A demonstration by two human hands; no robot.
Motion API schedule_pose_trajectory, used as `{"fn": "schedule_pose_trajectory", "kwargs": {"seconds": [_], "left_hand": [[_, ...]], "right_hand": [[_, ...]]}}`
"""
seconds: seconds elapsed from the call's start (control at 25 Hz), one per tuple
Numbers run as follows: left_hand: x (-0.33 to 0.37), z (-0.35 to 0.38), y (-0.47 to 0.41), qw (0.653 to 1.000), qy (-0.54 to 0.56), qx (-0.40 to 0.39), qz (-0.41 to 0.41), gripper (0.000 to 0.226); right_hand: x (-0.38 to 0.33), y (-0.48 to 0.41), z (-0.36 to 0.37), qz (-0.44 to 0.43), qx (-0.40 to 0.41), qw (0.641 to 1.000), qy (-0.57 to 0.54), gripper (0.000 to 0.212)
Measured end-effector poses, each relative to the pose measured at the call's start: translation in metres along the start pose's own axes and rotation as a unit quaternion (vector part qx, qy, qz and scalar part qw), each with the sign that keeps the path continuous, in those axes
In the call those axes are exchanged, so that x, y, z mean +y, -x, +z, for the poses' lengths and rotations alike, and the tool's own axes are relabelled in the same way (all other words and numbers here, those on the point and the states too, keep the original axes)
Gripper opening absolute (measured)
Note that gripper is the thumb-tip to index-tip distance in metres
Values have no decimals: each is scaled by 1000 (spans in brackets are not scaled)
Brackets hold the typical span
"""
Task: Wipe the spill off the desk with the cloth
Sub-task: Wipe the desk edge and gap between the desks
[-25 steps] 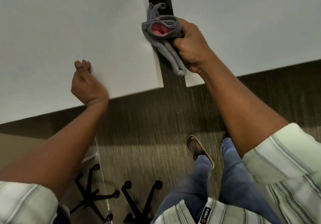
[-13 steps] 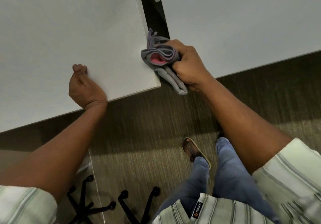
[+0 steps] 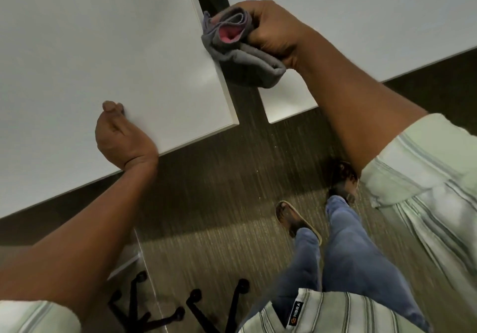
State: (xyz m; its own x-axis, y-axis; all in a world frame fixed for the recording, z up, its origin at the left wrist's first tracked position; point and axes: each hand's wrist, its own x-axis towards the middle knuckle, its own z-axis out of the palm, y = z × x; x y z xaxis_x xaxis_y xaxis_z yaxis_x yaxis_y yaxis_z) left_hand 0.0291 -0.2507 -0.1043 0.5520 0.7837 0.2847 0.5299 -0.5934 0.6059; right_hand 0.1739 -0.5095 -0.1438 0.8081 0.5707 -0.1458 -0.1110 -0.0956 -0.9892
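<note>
The right hand grips the bunched cloth at the desk's right edge. The left hand, loosely curled and holding nothing, rests on the desk's near edge.

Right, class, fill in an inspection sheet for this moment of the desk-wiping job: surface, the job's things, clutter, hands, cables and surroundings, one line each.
Surface: two white desks, left desk and right desk, with a dark gap between them; no spill can be made out.
Job's things: grey cloth with a pink inner fold, bunched, over the gap and touching the left desk's edge.
Clutter: nothing seen on either desk.
Hands: right hand closed around the cloth; left hand empty, resting on the left desk near its front edge.
Cables: nothing seen.
Surroundings: striped carpet; black chair base with castors bottom left; the person's sandal.
</note>
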Motion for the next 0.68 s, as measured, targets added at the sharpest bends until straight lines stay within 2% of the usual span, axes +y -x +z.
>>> {"fn": "schedule_pose_trajectory", "kwargs": {"seconds": [0.12, 0.2, 0.48, 0.68], "left_hand": [[0, 0, -2, 1000, -5, -1, -4, 45], [0, 0, -2, 1000, -5, -3, -10, 45], [2, 0, -1, 1000, -6, -9, 0, 47], [4, -2, 0, 1000, -17, -11, 7, 46]], "right_hand": [[2, 20, 26, -27, 69, 994, -77, 48], [4, 38, 44, -16, 101, 989, -108, 54], [16, 116, 74, -4, 96, 988, -123, 53], [8, 105, 70, 9, 128, 988, -86, 44]]}}
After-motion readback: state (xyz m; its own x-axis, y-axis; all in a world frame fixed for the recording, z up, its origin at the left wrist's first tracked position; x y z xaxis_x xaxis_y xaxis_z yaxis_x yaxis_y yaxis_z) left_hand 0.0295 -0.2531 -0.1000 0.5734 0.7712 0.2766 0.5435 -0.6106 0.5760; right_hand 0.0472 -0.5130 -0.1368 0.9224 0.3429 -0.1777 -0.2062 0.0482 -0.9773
